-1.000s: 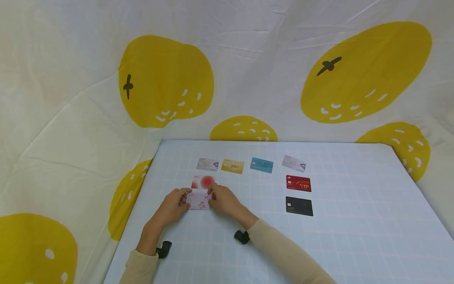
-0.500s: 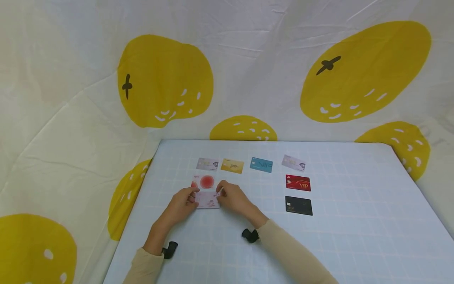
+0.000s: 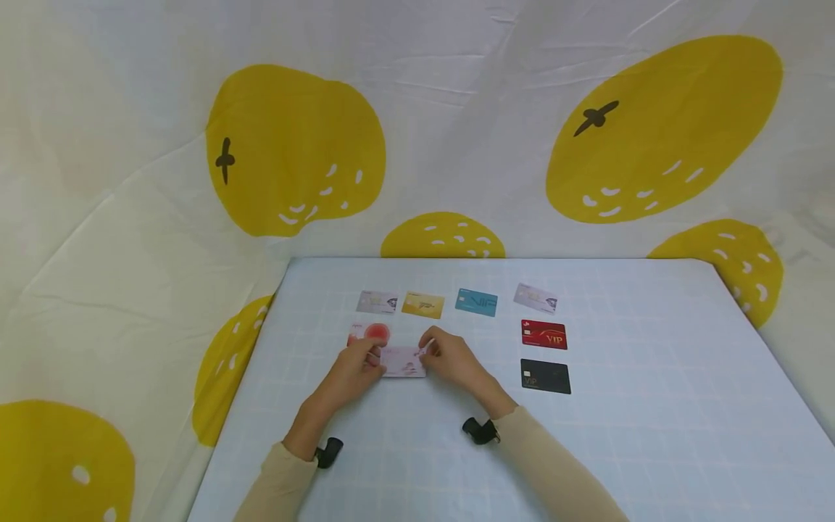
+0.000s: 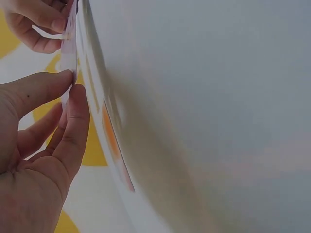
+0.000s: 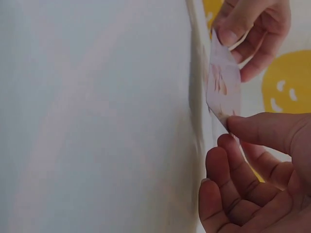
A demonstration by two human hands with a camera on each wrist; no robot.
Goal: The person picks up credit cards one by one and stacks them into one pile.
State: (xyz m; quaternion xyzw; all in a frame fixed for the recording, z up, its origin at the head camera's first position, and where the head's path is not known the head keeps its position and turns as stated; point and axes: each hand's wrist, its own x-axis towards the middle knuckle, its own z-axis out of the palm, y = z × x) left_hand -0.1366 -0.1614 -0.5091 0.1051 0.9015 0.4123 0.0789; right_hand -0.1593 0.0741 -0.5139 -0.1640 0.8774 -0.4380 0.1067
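A pale pink card (image 3: pixel 402 362) with a small printed figure is held between both hands, raised off the table as the wrist views show. My left hand (image 3: pixel 355 371) pinches its left end between thumb and fingers. At the opposite end my right hand (image 3: pixel 454 360) pinches the card's edge, the thumb on its printed face in the right wrist view. Just behind the left fingers lies a white card with a red circle (image 3: pixel 377 331), partly covered by that hand.
Along the back lie a silver card (image 3: pixel 377 301), a gold card (image 3: pixel 422 304), a teal card (image 3: pixel 476 301) and another silver card (image 3: pixel 536 298). A red card (image 3: pixel 544 334) and a black card (image 3: pixel 546 376) lie at the right on the pale blue checked table (image 3: pixel 665 406).
Both hands have moved to the right with the pink card between them. More of the red-circle card's lower edge is covered by the left hand. The other cards stay put.
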